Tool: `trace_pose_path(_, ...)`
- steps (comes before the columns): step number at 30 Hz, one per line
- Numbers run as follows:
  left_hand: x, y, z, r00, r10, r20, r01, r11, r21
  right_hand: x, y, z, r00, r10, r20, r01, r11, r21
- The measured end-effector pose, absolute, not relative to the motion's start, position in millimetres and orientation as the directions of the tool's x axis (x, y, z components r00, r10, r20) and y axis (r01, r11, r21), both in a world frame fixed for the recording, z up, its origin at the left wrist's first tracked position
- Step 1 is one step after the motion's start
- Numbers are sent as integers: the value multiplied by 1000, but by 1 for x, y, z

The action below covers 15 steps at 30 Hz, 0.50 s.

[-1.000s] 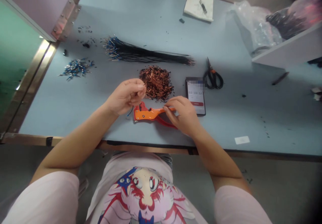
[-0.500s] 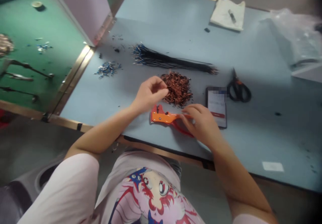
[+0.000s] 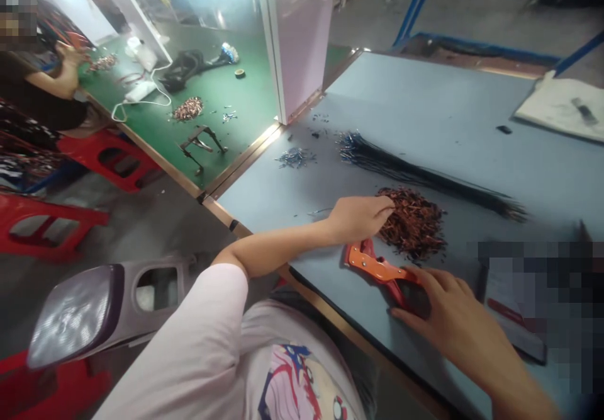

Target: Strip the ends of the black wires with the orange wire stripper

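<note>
Co-worker (image 3: 44,89): a person is sitting at the green table (image 3: 245,102), far left of the copper pile (image 3: 415,225) and well apart from your hands.
Grey stool (image 3: 75,316): it is standing off the bench, well left of the pile.
Blue-tipped bits (image 3: 295,157): they are lying left of the pile and beyond it, seemingly grouped there to avoid mixing with the copper.
Partition (image 3: 304,42): it is rising beyond the pile to the left, blocking that side.
Left hand (image 3: 358,217): it is hovering at the pile's left edge; your fingertips are pressing together, apparently pinching a thin wire (image 3: 321,211) that is trailing out leftward.
Wire stripper (image 3: 377,270): it is lying just on your side of the pile, head leftward, likely so that the head is facing your left hand.
Black wire bundle (image 3: 434,177): it is stretching out beyond the pile, probably laid lengthwise for order.
Right hand (image 3: 455,310): on your side of the pile, rightward, your thumb and fingers are standing spread around the stripper's parted handles, apparently without squeezing.
Phone (image 3: 509,316): it is lying right of the pile, crowding your right hand.
White sheet (image 3: 538,108): it is lying far beyond the pile, rightward, out of your way.
</note>
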<state>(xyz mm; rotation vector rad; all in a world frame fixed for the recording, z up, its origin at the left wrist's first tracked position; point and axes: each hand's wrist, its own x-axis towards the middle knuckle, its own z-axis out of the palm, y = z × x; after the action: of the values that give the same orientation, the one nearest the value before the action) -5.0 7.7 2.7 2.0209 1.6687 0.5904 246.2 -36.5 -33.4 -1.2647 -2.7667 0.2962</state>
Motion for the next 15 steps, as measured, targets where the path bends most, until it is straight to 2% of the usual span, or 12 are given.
trace_pose_path(5,-8,11,-1,153,986,69,771,-163,616,242,-31,-25,-608,794,-27,760,571,-311)
trace_pose_path(11,-15,14,0,0,985,175,725,-120,678,248,-26,-14,-414,897,-154,763,249,-597)
trace_pose_path(13,-18,16,-1,-98,972,212,693,-86,716,253,-26,-13,-377,902,-211,673,111,-731)
trace_pose_path(15,-20,19,-5,-149,955,256,644,-103,758,256,-26,-14,-352,906,-235,483,-39,-875)
